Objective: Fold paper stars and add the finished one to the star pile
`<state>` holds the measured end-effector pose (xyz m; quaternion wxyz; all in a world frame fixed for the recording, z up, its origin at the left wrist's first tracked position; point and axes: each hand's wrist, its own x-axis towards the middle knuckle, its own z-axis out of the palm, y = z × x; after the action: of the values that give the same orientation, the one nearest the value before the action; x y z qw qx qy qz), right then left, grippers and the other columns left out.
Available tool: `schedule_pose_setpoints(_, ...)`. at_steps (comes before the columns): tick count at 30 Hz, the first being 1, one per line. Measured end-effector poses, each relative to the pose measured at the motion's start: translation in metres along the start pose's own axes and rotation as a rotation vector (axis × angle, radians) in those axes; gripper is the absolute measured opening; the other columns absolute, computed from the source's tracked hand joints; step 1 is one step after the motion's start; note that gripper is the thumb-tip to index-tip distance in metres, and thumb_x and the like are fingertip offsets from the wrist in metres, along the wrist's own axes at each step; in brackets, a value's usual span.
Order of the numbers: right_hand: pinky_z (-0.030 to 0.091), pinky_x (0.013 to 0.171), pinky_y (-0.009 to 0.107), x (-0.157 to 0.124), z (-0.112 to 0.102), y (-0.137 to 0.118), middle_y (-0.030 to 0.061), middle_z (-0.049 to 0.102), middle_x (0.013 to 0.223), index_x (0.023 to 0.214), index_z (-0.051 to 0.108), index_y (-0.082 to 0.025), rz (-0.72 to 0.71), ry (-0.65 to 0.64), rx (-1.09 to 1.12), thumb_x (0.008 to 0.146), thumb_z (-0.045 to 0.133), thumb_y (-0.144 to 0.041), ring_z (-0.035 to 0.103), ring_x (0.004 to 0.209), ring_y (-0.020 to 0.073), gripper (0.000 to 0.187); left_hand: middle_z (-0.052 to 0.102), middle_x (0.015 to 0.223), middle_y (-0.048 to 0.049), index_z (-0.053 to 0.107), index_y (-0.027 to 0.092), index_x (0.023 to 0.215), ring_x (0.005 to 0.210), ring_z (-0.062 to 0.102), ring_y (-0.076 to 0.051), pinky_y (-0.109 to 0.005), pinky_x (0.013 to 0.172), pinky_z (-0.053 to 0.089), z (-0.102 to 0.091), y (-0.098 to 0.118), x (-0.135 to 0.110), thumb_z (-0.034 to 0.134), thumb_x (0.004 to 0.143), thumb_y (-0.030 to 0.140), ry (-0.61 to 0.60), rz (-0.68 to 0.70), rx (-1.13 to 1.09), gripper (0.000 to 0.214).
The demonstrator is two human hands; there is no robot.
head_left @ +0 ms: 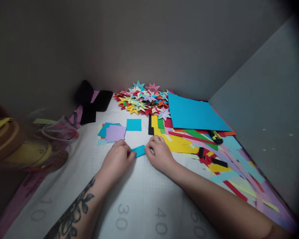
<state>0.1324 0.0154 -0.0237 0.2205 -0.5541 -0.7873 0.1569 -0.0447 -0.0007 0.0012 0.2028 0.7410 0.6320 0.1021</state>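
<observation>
A small folded piece of blue paper (139,151) lies low over the white mat (139,186), tilted slightly up to the right. My left hand (118,157) pinches its left end between thumb and fingers. At the opposite end, my right hand (159,152) has its fingers closed on the paper too. Just beyond my hands sits a flat blue square (134,125). Near my left fingers is a loose stack of coloured squares, with a lilac square (116,133) on top.
Folded paper stars (142,99) are heaped at the back wall. Right of them rests a large blue sheet (198,113) over coloured sheets, with a yellow-black cutter (216,136) at its edge. Paper strips (236,179) litter the right side. A clear jar (40,149) stands left, near a black phone-like object (103,100).
</observation>
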Motion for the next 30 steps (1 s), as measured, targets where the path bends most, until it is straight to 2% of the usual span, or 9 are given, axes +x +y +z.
schedule_pose_setpoints(15,0.035,0.072,0.032,0.0019,0.0036,-0.0033,0.0062,0.057,0.086,0.064,0.056,-0.019,0.014,-0.007,-0.167,0.084,0.048,-0.022,0.048,0.086,0.0212,0.022,0.056,0.077,-0.0075,0.060,0.014,0.063,0.075,0.055,-0.018,-0.031,0.074,0.040,0.0026,0.0002,0.0029,0.042,0.082,0.019,0.027,0.000,0.075,0.027)
schedule_pose_setpoints(30,0.035,0.070,0.030,0.0040,0.0033,-0.0056,0.0048,0.058,0.085,0.063,0.056,-0.019,0.045,-0.033,-0.180,0.082,0.054,-0.023,0.048,0.086,0.0208,0.019,0.057,0.075,-0.0077,0.060,0.015,0.060,0.075,0.057,-0.019,-0.031,0.072,0.040,0.0035,0.0014,0.0033,0.042,0.081,0.020,0.038,-0.019,0.117,0.028)
